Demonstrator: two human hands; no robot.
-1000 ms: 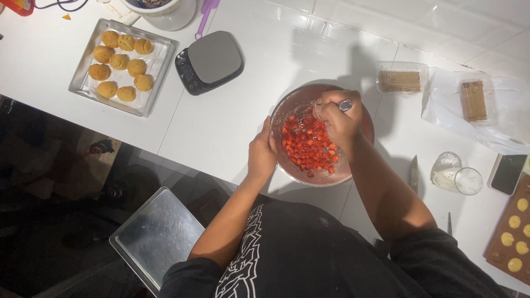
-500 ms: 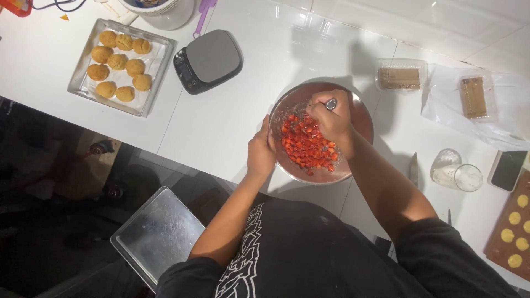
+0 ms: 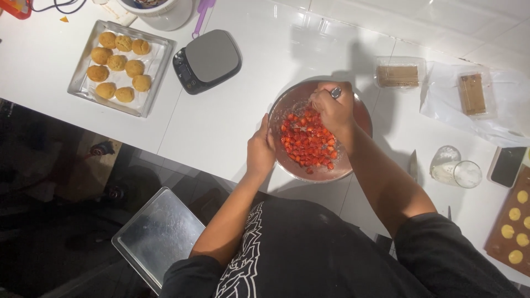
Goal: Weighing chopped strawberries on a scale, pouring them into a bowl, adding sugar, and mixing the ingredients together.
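A metal bowl (image 3: 287,102) full of diced red strawberries (image 3: 305,144) sits on the white counter in front of me. My left hand (image 3: 260,152) grips the bowl's near-left rim. My right hand (image 3: 332,108) is closed around the handle of a metal utensil (image 3: 335,92), held down into the fruit at the bowl's far side. The utensil's working end is hidden under my hand.
A tray of golden round pastries (image 3: 118,66) lies far left, a dark kitchen scale (image 3: 207,60) beside it. Two clear packs of biscuits (image 3: 398,74) sit at the right, a glass jar (image 3: 466,174), a knife (image 3: 413,164) and a brown mould (image 3: 510,232) near right. An empty steel tray (image 3: 157,234) sits below the counter edge.
My right hand has moved around the bowl from its right side toward the far edge, stirring the strawberries. The left hand stays on the rim.
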